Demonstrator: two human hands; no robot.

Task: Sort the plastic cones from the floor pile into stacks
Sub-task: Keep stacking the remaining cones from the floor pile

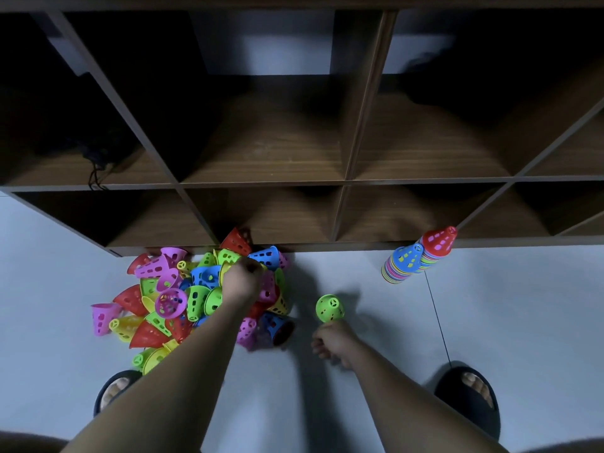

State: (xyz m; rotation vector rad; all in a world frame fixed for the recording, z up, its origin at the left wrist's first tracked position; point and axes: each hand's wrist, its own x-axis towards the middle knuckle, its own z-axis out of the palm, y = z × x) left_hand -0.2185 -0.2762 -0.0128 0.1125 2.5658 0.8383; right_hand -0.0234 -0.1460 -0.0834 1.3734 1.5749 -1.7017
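Observation:
A pile of perforated plastic cones (pixel 183 299) in red, pink, yellow, green and blue lies on the floor against the shelf. My left hand (pixel 243 277) reaches down into the top of the pile with curled fingers; what it grips is hidden under the hand. My right hand (pixel 331 343) holds a green cone (pixel 329 308) by its rim, tip pointing up, above the floor right of the pile. Two stacks stand at the right: one topped by a blue cone (pixel 407 258), one topped by a red cone (pixel 438 240).
A dark wooden cubby shelf (pixel 343 181) runs across the back, its base touching the pile and the stacks. My feet in black slippers, the left (pixel 114 387) and the right (pixel 470 397), stand on the pale tiled floor (pixel 506 305). A black cable (pixel 96 168) hangs from a left cubby.

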